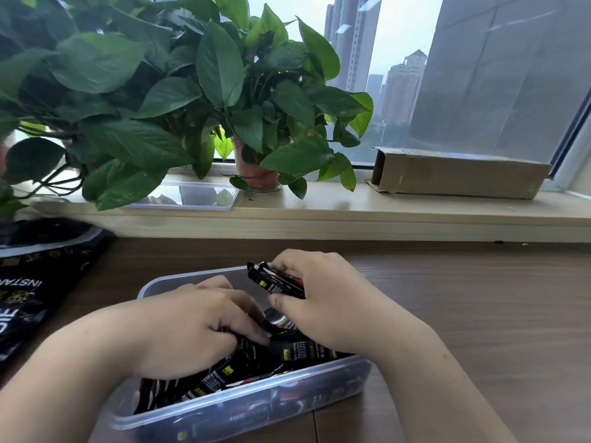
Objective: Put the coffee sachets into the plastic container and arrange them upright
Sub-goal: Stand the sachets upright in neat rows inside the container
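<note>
At a wooden table (479, 314) under a window, we are working both hands in a clear plastic container (224, 407) where black coffee sachets (287, 353) are lying jumbled. Our right hand (323, 302) is gripping a bunch of sachets (275, 279) over the far rim, while our left hand (192, 327) is digging curled fingers into the pile. A black bag (32, 289) is lying at left, and a potted plant (192, 75), clear lid (192, 196) and cardboard box (457, 174) are sitting on the sill (383, 215).

black sachets (278, 362) with yellow marks, clear container (243, 407), brown woodgrain table (479, 314)
</note>
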A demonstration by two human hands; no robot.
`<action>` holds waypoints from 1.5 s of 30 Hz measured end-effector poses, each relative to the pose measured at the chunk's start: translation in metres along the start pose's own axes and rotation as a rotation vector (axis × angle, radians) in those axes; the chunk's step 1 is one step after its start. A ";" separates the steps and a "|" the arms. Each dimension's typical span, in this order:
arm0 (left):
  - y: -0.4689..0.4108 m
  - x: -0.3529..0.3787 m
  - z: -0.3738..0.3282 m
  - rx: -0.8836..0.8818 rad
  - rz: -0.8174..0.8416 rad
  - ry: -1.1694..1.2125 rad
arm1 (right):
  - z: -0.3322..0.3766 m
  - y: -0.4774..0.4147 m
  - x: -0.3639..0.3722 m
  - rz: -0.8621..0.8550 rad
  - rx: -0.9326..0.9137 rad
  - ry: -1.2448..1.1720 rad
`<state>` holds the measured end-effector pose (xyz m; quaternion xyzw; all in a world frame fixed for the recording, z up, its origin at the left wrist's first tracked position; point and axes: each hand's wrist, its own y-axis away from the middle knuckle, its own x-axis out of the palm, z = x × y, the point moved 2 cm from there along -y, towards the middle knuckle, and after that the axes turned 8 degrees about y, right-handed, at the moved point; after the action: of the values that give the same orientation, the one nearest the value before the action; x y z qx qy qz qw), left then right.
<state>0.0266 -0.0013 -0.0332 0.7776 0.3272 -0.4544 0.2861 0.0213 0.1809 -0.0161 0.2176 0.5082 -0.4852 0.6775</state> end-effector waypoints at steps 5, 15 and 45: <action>0.000 -0.001 0.003 -0.004 0.052 0.081 | 0.000 0.002 -0.003 0.012 0.016 0.029; 0.005 -0.006 -0.005 0.053 -0.131 0.103 | -0.006 0.004 -0.007 -0.018 0.011 0.082; 0.021 -0.001 -0.032 -0.211 -0.746 0.943 | 0.017 0.008 0.005 -0.145 -0.205 -0.019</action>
<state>0.0586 0.0089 -0.0157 0.6954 0.7121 -0.0958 0.0075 0.0361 0.1689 -0.0154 0.1051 0.5630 -0.4805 0.6642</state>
